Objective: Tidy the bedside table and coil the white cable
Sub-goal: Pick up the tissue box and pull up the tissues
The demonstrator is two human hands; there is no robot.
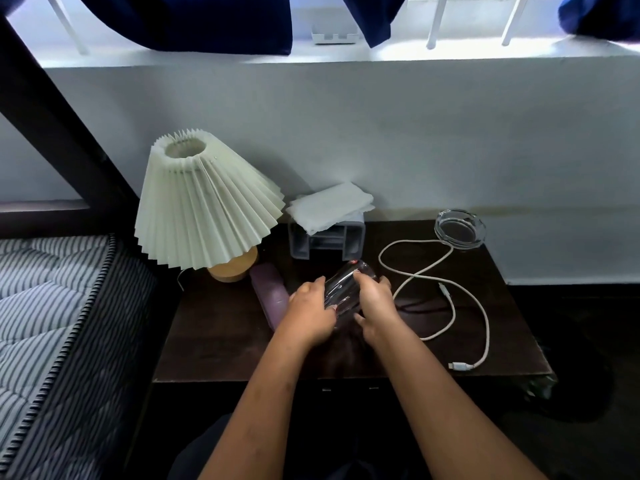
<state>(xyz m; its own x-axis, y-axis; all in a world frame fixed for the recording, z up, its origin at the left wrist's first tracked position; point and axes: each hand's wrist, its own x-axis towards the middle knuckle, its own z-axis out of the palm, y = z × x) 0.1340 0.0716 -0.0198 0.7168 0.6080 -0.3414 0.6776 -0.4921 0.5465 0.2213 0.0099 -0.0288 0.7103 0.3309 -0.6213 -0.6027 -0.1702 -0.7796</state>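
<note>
Dark wood, faintly glossy, forms the bedside table (214, 341), set against a white wall below a bright sill hung with navy curtains (194, 22). A striped quilted mattress (52, 306) borders its left side. The left hand (311, 317) and right hand (375, 303) meet at centre, each curling its fingers round a clear glass (346, 289) tilted on its side.

A pleated cream lamp (204, 209) on a round wooden base stands back left, with a purple oblong case (270, 292) beside it. A grey organiser (325, 242) behind them is topped with folded white cloths.

The white cable (488, 327) sprawls uncoiled in loose loops across the right half — its far loop reaches a glass ashtray (459, 228) at the back corner, and one plug lies near the front edge. The widest open stretch of wood lies front left.
</note>
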